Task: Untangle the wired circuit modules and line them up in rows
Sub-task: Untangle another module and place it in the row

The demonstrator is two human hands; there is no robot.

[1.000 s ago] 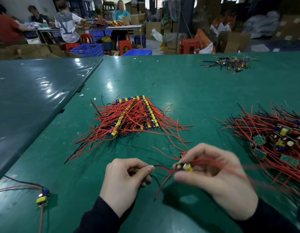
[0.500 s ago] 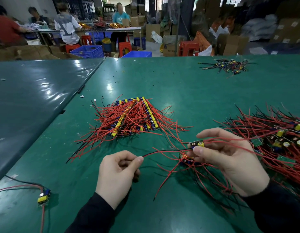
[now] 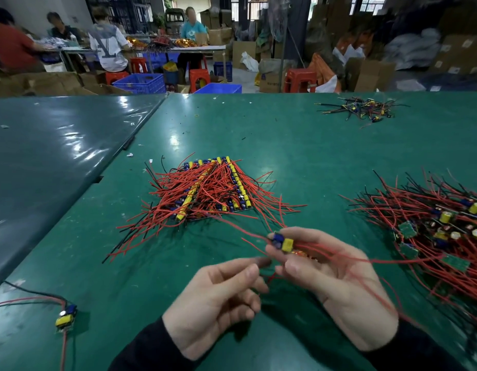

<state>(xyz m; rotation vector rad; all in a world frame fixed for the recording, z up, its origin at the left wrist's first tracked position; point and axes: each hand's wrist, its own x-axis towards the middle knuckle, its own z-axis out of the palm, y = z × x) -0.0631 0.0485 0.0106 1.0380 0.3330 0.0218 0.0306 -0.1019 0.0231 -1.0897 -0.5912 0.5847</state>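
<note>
My right hand (image 3: pixel 336 287) pinches a blue and yellow circuit module (image 3: pixel 283 243) between thumb and fingers, just above the green table (image 3: pixel 312 156). The module's red wires trail left toward the lined-up modules and right across my palm. My left hand (image 3: pixel 218 298) hovers beside it, thumb and forefinger stretched toward the module, with no wire visible between them. Rows of lined-up modules (image 3: pixel 213 188) lie ahead under fanned red wires. A tangled heap of modules (image 3: pixel 432 228) lies at the right.
A single module (image 3: pixel 66 317) with red and black wires lies near the front left edge. A small pile of wired parts (image 3: pixel 366 108) sits far right. A darker table (image 3: pixel 44 156) adjoins on the left. People work at a bench beyond.
My right hand has pulled the module out of the tangled heap toward the middle. My left hand has let go of the wire it pinched and moved close to the right hand.
</note>
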